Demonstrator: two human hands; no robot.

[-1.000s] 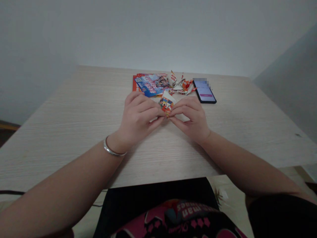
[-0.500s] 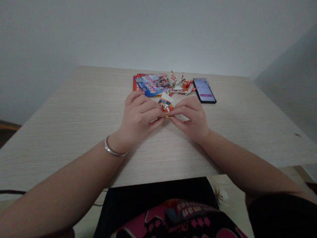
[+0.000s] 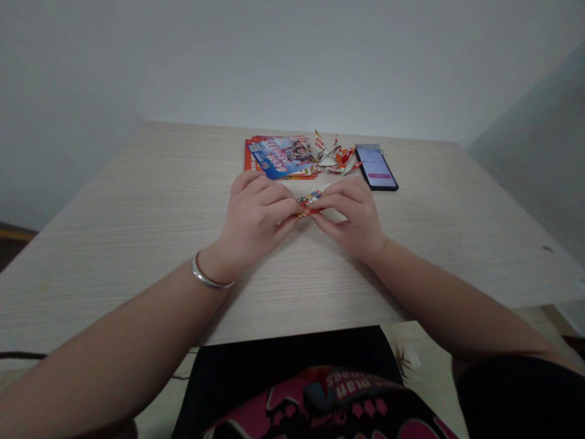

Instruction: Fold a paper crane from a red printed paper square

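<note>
Between my two hands is a small folded piece of printed paper, coloured red, yellow and blue. My left hand, with a silver bangle at its wrist, pinches the paper's left end between thumb and fingers. At the right end, my right hand grips it the same way, fingertips almost meeting those of the left. Much of the paper is hidden behind the fingers. Just beyond lie a stack of printed leaflets and a cluster of folded paper pieces.
A phone with its screen lit lies right of the folded pieces. The pale wood-grain table reaches back to a wall. Its front edge runs close to my lap.
The paper's upper part, which stood up with white showing, is now lower and flatter between my fingers. Both hands have stayed almost in place.
</note>
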